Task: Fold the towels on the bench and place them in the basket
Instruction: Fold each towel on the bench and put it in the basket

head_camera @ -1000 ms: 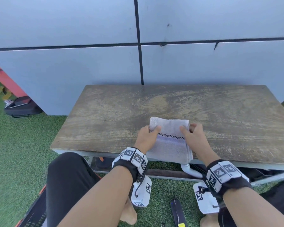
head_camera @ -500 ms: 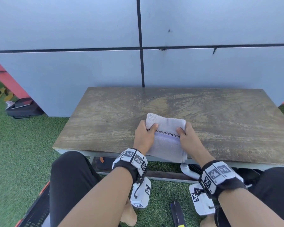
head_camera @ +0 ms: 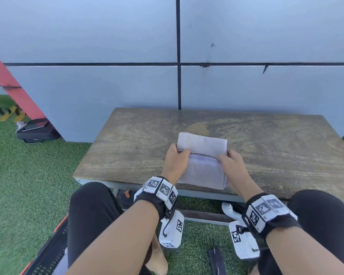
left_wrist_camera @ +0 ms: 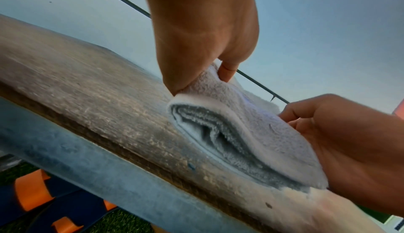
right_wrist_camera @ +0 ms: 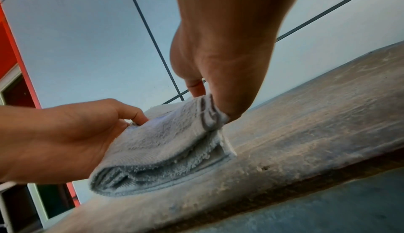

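Observation:
A pale folded towel [head_camera: 203, 161] with a checkered stripe lies near the front edge of the wooden bench [head_camera: 276, 151]. My left hand [head_camera: 176, 161] pinches the top layer's left corner, thumb on top. My right hand [head_camera: 231, 164] pinches the right corner of the same layer. In the left wrist view the towel [left_wrist_camera: 251, 133] shows several stacked layers, and its top flap is lifted between my left hand [left_wrist_camera: 205, 74] and my right hand [left_wrist_camera: 341, 136]. The right wrist view shows the towel [right_wrist_camera: 166, 148] held the same way by my right hand [right_wrist_camera: 210, 101]. No basket is in view.
A grey panelled wall [head_camera: 246, 86] rises straight behind the bench. Green turf [head_camera: 28, 165] surrounds it, with a black case [head_camera: 37, 131] on the ground at the left. My knees sit close under the bench's front edge.
Both hands have carried the towel's near flap forward over the rest, so the towel no longer hangs over the front edge. The camera has tilted slightly.

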